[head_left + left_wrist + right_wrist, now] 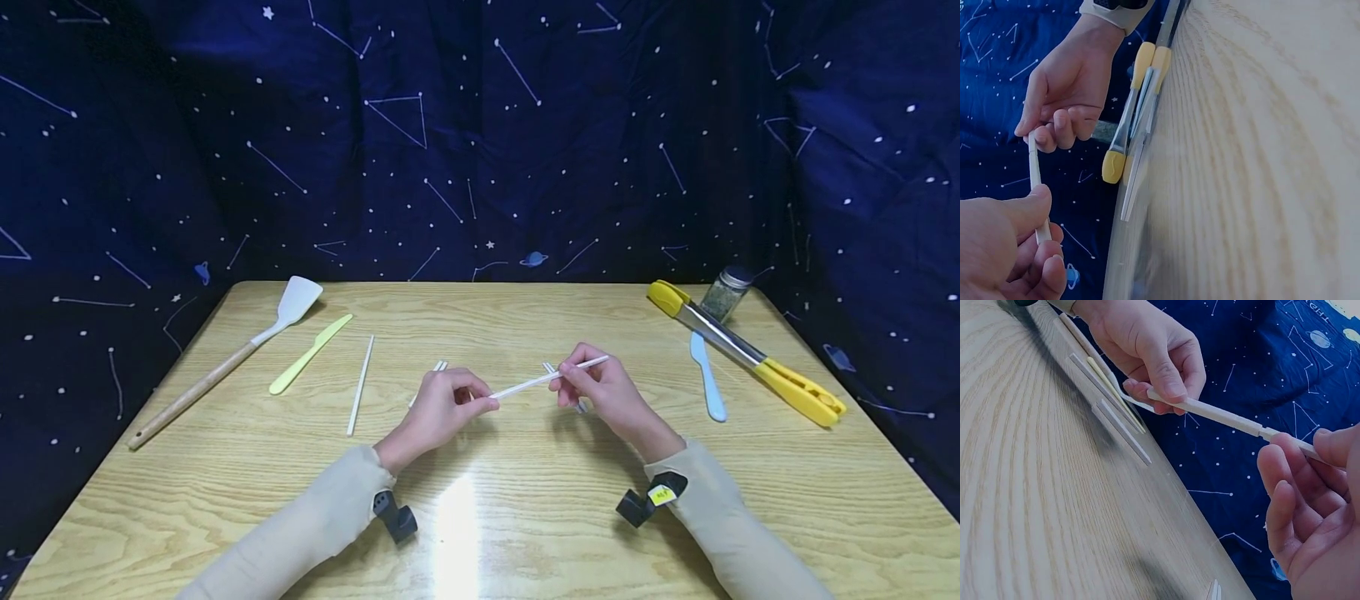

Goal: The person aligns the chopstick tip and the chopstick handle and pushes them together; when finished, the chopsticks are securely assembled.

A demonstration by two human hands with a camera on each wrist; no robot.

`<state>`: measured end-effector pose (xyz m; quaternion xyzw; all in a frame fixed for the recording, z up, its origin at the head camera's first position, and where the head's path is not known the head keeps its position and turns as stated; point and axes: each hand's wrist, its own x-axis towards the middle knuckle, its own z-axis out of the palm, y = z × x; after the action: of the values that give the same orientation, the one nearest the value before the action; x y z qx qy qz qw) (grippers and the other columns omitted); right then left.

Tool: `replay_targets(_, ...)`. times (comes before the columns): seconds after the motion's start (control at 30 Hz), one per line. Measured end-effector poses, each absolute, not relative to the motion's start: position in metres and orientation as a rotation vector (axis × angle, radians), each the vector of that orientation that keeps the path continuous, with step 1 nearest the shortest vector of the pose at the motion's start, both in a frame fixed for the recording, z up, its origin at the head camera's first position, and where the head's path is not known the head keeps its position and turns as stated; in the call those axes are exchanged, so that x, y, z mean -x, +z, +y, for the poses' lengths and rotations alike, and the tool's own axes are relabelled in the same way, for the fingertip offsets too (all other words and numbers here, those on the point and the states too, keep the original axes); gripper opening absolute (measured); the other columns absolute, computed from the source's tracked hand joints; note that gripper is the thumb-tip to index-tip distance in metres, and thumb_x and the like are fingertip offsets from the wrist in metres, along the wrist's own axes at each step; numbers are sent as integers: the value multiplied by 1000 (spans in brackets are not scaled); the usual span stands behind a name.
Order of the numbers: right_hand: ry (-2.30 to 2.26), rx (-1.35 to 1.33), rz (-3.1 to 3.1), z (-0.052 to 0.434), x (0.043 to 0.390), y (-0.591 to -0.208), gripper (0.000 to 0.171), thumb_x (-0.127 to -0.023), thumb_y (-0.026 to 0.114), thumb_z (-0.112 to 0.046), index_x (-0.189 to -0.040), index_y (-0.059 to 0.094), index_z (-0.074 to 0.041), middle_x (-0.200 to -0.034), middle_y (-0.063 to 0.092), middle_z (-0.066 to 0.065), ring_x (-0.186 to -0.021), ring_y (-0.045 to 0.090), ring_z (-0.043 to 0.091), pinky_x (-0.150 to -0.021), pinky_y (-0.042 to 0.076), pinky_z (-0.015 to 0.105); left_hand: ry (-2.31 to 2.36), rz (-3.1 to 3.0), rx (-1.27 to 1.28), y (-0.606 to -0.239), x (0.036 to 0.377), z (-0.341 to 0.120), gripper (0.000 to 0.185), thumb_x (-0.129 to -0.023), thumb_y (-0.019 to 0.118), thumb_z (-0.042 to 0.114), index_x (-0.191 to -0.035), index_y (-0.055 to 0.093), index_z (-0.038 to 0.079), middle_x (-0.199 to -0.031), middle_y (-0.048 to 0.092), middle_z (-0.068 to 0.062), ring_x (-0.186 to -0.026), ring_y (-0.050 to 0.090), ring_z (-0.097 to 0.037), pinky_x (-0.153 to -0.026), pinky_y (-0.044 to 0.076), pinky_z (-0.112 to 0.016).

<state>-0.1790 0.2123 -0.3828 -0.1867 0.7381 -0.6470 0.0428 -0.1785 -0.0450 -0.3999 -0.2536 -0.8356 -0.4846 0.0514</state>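
Fingers of left hand and right hand pinching opposite ends of white chopstick, holding it above wooden table, near yellow tongs.

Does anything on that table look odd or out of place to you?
Mildly. White sticks lie loose: one alone near the green knife, others half hidden behind the hands. The stick held between the left hand and right hand shows a step partway along, like two joined pieces. Nothing looks spilled.

The wooden table carries a spatula, green knife, white stick, yellow tongs, blue knife and jar.
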Motion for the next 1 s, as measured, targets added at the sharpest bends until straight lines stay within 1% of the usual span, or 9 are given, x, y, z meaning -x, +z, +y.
replay_targets(0.23,-1916,531,2287,215,179,-382,17,-101,48,-13,-91,50,0,-80,69,-3,-63,61,7,-61,52,23,-1470,-2555,776,-398,178,-43,9,-78,79,15,-80,74,8,-71,64,2,-56,49,-6,-50,42,-18)
replay_targets(0.37,-1922,520,2272,215,180,-384,15,-101,48,-11,-90,52,-2,-79,69,-4,-63,61,6,-62,53,24,-1465,-2549,783,-398,178,-42,8,-79,79,15,-79,74,8,-70,63,2,-56,48,-6,-51,41,-18)
replay_targets(0.5,-1951,557,2226,213,182,-389,15,-101,48,-9,-90,52,-1,-78,69,-4,-63,62,6,-63,53,23,-1473,-2585,752,-396,177,-43,8,-79,79,13,-78,73,7,-69,63,2,-55,47,-6,-50,39,-17)
replay_targets(0.6,-1964,574,2193,210,183,-391,15,-101,48,-9,-89,53,-2,-79,69,-3,-64,62,6,-64,54,21,-1486,-2616,711,-393,175,-43,8,-78,79,11,-77,72,7,-67,62,2,-55,46,-7,-49,37,-17)
replay_targets(0.73,-1955,570,2209,211,183,-389,14,-101,48,-9,-89,54,-4,-79,68,-2,-64,63,6,-65,54,22,-1500,-2606,721,-389,172,-40,9,-78,78,9,-76,70,4,-66,61,-1,-54,45,-8,-48,36,-17)
replay_targets(0.87,-1930,509,2274,215,184,-385,16,-102,47,-10,-91,54,-1,-77,66,-2,-64,63,7,-66,53,22,-1512,-2582,796,-388,171,-33,12,-79,78,8,-77,68,2,-66,62,-4,-54,44,-6,-48,37,-17)
replay_targets(1.0,-1937,399,2291,218,184,-383,21,-104,42,-15,-100,51,3,-78,63,-4,-64,61,7,-66,51,21,-1571,-2575,849,-390,169,-25,13,-81,76,10,-80,67,1,-69,65,-5,-55,48,-3,-50,42,-17)
